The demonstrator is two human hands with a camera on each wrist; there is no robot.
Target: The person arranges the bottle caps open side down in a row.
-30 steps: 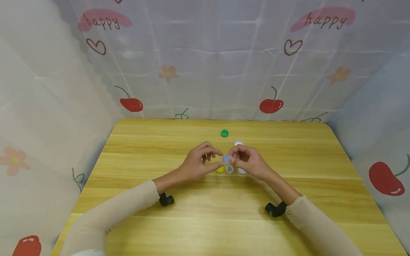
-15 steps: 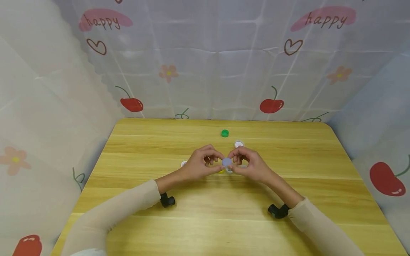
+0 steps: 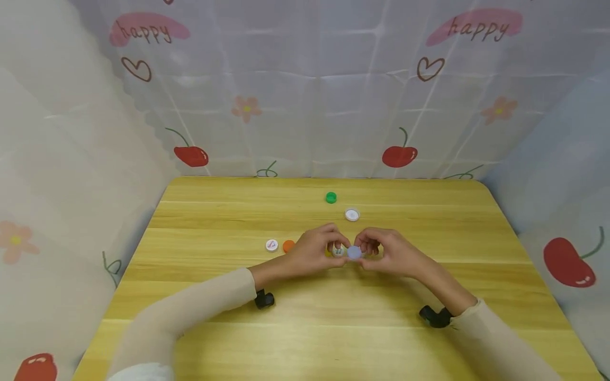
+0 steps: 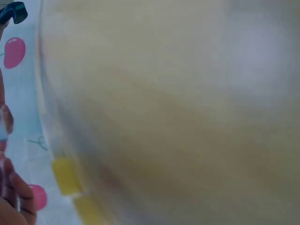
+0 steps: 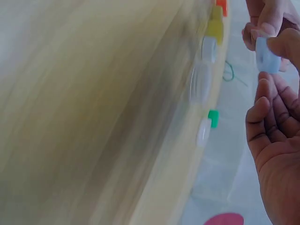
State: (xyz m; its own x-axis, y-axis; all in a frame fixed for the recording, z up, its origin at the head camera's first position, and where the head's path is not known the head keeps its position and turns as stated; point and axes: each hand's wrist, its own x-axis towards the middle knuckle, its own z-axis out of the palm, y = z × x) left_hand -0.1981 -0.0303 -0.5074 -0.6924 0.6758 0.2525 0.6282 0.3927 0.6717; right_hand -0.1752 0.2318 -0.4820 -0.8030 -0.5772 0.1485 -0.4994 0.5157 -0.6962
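A pale blue bottle cap (image 3: 354, 252) is held up between both hands above the table. My left hand (image 3: 312, 252) pinches its left edge between thumb and forefinger. On the other edge, the thumb and fingers of my right hand (image 3: 397, 253) grip it. The right wrist view shows the same blue cap (image 5: 267, 55) side-on, with the right thumb over it and left fingertips against it. Just behind the left fingers lies a white cap with a dark print (image 3: 338, 252). A yellow cap (image 5: 214, 30) is mostly hidden by the left hand in the head view.
On the wooden table (image 3: 305, 328), an orange cap (image 3: 288, 246) and a white cap with a reddish print (image 3: 271, 245) lie left of the hands. Farther back are a green cap (image 3: 331, 197) and a white round lid (image 3: 352, 214). Printed curtains surround the table.
Both hands have moved right and slightly nearer with the blue cap between them. The left hand has come in to hold it too. The orange cap has come into view.
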